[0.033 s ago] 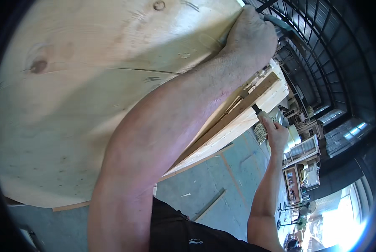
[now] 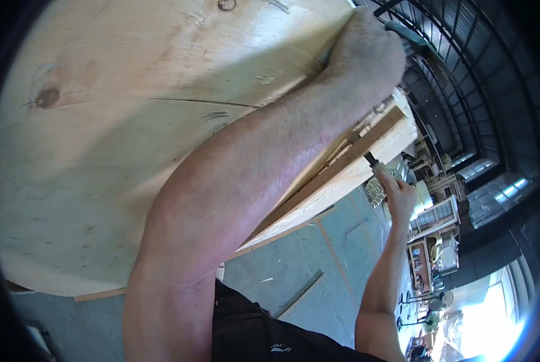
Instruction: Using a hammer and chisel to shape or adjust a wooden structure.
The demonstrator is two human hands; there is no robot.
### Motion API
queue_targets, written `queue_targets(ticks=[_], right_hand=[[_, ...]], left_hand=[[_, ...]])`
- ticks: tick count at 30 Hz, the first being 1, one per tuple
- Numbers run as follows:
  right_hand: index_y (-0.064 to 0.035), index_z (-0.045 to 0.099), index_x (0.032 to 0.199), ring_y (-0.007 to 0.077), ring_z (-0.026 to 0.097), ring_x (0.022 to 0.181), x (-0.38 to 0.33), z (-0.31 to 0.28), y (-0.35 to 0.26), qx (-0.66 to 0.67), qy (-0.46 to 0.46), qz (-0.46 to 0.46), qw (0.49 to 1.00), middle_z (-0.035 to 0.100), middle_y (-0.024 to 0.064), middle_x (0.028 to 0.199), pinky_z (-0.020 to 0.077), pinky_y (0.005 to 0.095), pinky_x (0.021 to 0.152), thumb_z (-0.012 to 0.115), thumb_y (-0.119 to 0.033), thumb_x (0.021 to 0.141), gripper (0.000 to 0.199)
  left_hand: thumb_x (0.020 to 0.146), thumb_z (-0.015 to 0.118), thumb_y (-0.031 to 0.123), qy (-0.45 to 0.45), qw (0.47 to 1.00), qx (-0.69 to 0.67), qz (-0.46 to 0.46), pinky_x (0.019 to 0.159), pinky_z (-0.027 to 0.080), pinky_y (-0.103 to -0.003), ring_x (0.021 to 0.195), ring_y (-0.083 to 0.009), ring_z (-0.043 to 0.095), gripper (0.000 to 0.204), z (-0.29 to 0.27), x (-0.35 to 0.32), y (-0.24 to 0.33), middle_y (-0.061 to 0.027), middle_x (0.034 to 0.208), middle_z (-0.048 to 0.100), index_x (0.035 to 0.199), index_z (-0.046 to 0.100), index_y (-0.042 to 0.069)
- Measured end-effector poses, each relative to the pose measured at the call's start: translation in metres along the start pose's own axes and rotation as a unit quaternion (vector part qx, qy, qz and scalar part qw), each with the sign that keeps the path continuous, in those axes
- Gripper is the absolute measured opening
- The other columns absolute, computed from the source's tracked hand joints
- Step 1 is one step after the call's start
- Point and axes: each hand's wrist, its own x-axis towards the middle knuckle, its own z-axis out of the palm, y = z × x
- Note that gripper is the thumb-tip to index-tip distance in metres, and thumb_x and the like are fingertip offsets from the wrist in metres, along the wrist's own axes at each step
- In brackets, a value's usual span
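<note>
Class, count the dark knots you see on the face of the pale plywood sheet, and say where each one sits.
2. One knot lies near the sheet's left side; another knot sits at its top edge. The forearm may hide more.

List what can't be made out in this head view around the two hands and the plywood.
- Left hand: its fingers curl out of sight over the plywood sheet edge, so its grip is unclear.
- Dark tool beside the left hand: mostly hidden by it, type unclear.
- Small dark object at the right hand: too small to identify.
- Plywood's lower left: cut off by the lens rim.
</note>
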Motion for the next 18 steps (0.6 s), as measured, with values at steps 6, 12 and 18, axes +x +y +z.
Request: queue_targets(ticks=[6,12,18], right_hand=[[0.0009,0.072,0.099,0.0086,0.057,0.054,0.062,-0.034,0.084,0.175,-0.142,-0.011,0.974,0.062,0.0009,0.067,0.0422,0.0220,0.046,0.076,-0.037,0.080,0.042],[0.0034,0.071,0.097,0.0081,0.057,0.055,0.105,0.027,0.110,0.320,-0.200,-0.005,0.926,0.063,0.0020,0.070,0.0437,0.0212,0.048,0.072,-0.026,0.078,0.036],[0.0047,0.071,0.101,0.0097,0.059,0.057,0.116,0.021,0.087,0.247,-0.199,-0.015,0.948,0.066,0.0043,0.075,0.0460,0.0222,0.051,0.067,-0.018,0.072,0.037]], left_hand=[[0.074,0.080,0.024,-0.129,0.971,0.147,0.134,0.090,0.038,-0.041,0.084,-0.0153,0.063,0.027,-0.043,-0.010,0.017,-0.0034,0.091,0.072,0.098,0.075,0.013],[0.075,0.080,0.025,-0.121,0.979,0.132,0.092,0.090,0.037,-0.041,0.083,-0.0150,0.063,0.026,0.002,-0.031,0.001,-0.0034,0.088,0.071,0.097,0.074,0.012],[0.076,0.079,0.026,-0.078,0.984,0.138,0.077,0.089,0.037,-0.040,0.081,-0.0146,0.062,0.026,0.002,-0.020,-0.003,-0.0035,0.085,0.070,0.096,0.073,0.011]])
